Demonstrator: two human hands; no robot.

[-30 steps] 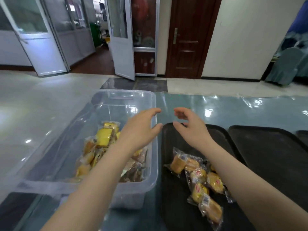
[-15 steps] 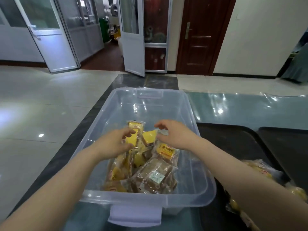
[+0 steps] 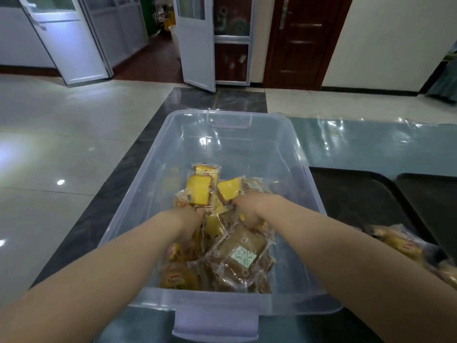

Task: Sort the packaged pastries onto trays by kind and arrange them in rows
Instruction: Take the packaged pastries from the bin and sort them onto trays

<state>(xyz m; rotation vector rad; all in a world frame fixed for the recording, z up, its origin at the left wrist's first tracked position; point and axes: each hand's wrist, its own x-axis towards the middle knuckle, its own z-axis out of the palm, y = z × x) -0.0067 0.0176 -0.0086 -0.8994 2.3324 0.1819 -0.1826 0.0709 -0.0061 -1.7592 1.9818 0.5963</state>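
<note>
The left hand [image 3: 191, 216] was down among the wrapped pastries at the left of the bin [image 3: 291, 154], its fingers buried in the packets, so I could not tell whether it held one. Just below it lay round golden cakes [image 3: 176, 278] in clear wrap, each with a small red oval label whose writing was too blurred to read. Beyond the hand, yellow cake slices [image 3: 197, 191] stood propped on edge in the heap. Near the bin's middle front lay a brown square pastry [image 3: 241, 256] with a pale green and white sticker; its print could not be made out. The right hand [image 3: 247, 211] rested on the heap just beyond that packet, fingers curled down into the wrappers, perhaps gripping one, though the view was too poor to say. The clear bin sat on the counter [image 3: 371, 144]. To its right a black tray [image 3: 358, 194] held more golden wrapped pastries [image 3: 400, 246] at its near edge, and a second tray [image 3: 435, 194] lay beside it.
</note>
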